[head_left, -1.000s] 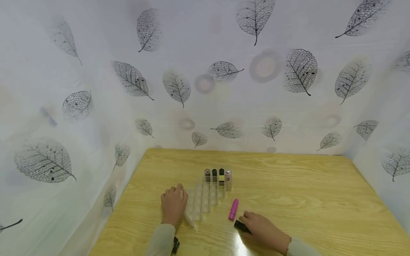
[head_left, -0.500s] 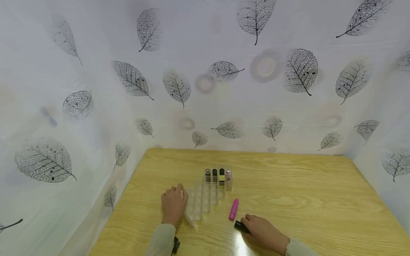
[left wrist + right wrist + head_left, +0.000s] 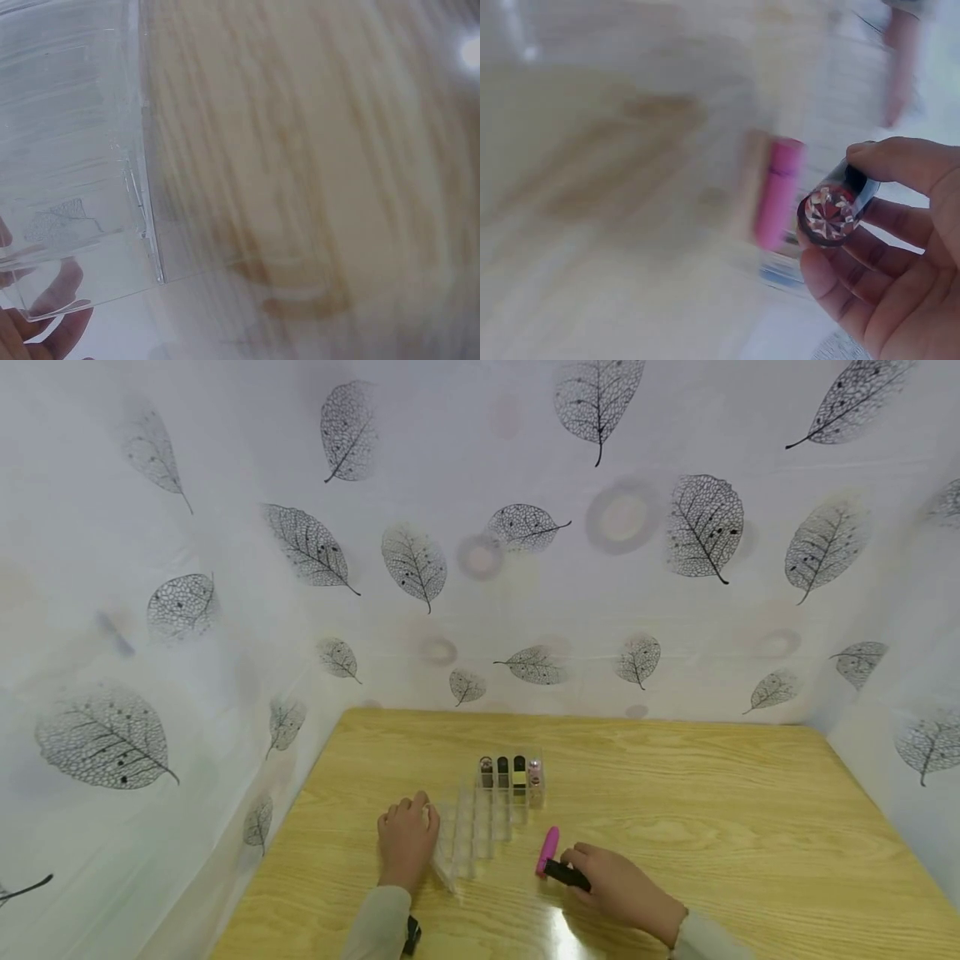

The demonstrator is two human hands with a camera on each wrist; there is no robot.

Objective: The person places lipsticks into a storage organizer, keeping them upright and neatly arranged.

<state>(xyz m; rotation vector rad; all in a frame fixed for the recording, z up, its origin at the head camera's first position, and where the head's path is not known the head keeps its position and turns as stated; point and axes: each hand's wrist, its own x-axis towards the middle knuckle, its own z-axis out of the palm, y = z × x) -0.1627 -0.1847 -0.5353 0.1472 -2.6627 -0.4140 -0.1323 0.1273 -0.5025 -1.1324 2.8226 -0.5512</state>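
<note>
A clear stepped lipstick organizer (image 3: 482, 839) stands on the wooden table, its back row filled with several small tubes (image 3: 502, 771). My left hand (image 3: 406, 839) grips its left side; in the left wrist view, fingers (image 3: 67, 330) curl at the corner of the clear plastic (image 3: 67, 112). My right hand (image 3: 618, 885) pinches a black lipstick tube (image 3: 567, 874) between thumb and fingers. The right wrist view shows the faceted, gem-like end of this lipstick (image 3: 830, 215). A bright pink tube (image 3: 549, 847) lies on the table, its near end overlapped by the black lipstick in the head view.
The wooden table (image 3: 712, 802) extends to the right and behind the organizer. White sheeting with leaf prints (image 3: 465, 610) walls off the back and both sides. A black item (image 3: 411, 935) shows beside the left sleeve (image 3: 378, 922).
My right hand has raised the black lipstick and brought it slightly away from me, over the near end of the pink tube. The left hand has stayed at the organizer.
</note>
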